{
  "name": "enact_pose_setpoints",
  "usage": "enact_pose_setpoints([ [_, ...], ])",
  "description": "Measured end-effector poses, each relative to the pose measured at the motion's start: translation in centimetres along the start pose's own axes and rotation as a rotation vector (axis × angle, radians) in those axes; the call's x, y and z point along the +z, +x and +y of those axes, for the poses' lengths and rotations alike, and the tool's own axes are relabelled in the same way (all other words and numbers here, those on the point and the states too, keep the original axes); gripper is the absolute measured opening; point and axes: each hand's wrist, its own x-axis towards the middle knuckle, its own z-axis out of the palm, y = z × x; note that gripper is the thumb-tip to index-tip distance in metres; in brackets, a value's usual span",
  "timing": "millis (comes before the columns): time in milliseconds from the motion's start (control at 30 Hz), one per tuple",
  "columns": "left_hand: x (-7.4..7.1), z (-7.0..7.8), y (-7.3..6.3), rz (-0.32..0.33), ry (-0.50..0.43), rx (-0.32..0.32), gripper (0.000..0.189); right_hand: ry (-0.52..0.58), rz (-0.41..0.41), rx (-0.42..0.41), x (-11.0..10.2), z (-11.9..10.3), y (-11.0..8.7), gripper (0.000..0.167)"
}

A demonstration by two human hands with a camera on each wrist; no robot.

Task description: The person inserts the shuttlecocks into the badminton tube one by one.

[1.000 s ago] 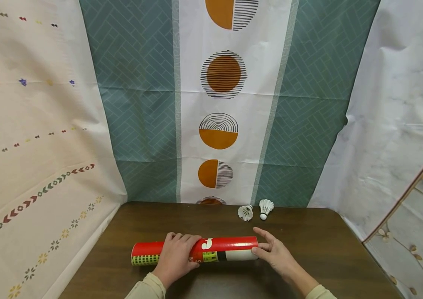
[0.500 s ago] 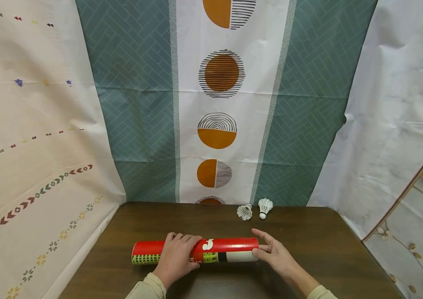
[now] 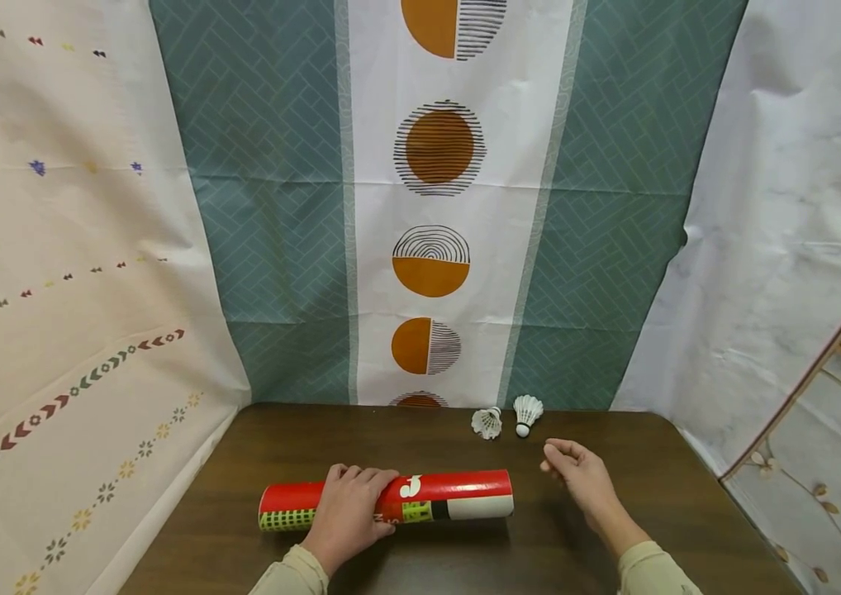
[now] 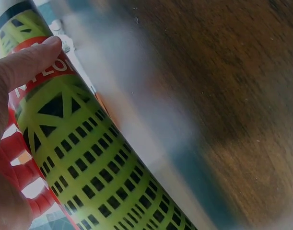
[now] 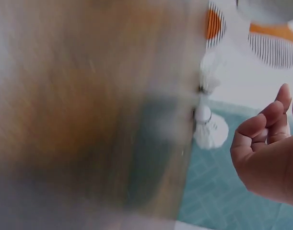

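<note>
A red shuttlecock tube point(image 3: 465, 486) with a green-and-black pattern lies on its side across the dark table, its right end partly white. My left hand point(image 3: 349, 511) grips it around the middle from above. In the left wrist view the thumb lies over the lettered band of the tube point(image 4: 93, 163), with the other fingers on its far side. To the right of the tube's end, apart from it, my right hand point(image 3: 586, 481) hovers with loosely bent fingers and no object showing in them. The right wrist view also shows this hand point(image 5: 268, 151) holding nothing visible.
Two white shuttlecocks lie near the table's back edge: one point(image 3: 487, 423) on its side, the other point(image 3: 528, 413) with its cork toward me. Behind the wooden table point(image 3: 301, 438) hangs a patterned green-and-white curtain point(image 3: 287, 248); light cloths hang at both sides.
My right hand has left the tube's right end and moved to the right and slightly back, its fingers drawn closer together. The tube stays in my left hand with a slight shift left.
</note>
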Motion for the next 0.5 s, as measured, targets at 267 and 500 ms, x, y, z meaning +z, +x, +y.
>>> enact_pose_setpoints([
  [267, 0.1, -0.1, -0.3, 0.008, 0.002, 0.002, 0.077, -0.066, 0.013, 0.001, -1.4, 0.1, 3.4, 0.051],
  [500, -0.1, -0.2, -0.4, -0.008, 0.0, -0.01, 0.076, -0.167, -0.016, -0.018, -0.4, -0.3, 6.1, 0.043],
])
